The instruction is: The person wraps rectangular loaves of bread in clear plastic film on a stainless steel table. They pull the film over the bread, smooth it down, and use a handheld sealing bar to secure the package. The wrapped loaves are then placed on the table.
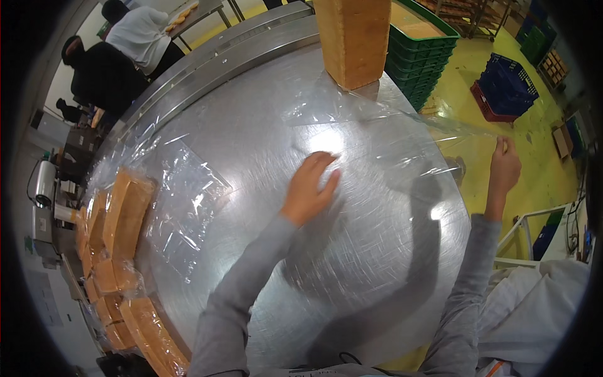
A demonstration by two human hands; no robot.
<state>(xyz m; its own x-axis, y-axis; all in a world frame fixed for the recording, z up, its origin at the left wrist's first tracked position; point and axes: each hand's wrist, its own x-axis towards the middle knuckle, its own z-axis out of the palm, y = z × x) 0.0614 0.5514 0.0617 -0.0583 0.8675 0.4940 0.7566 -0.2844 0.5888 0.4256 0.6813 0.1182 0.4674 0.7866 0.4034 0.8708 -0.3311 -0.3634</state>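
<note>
A clear plastic bag [402, 129] stretches across the far right of the steel table [264, 151] and out past its edge. My right hand [505, 168] is closed in a pinch on the bag's right end, out over the floor. Above the middle of the table is my left hand [311, 188], its thumb apart from its curved fingers, with nothing seen in it. A long unwrapped bread loaf [355, 47] stands upright at the table's far edge, just beyond the bag. More clear plastic bags [188, 207] lie flat to the left of my left hand.
Several bagged loaves [125, 210] line the table's left edge. Stacked green crates [419, 53] stand beyond the far right edge. Blue crates [509, 88] sit on a red crate [493, 107] on the yellow floor. Two people [141, 34] are at the far left.
</note>
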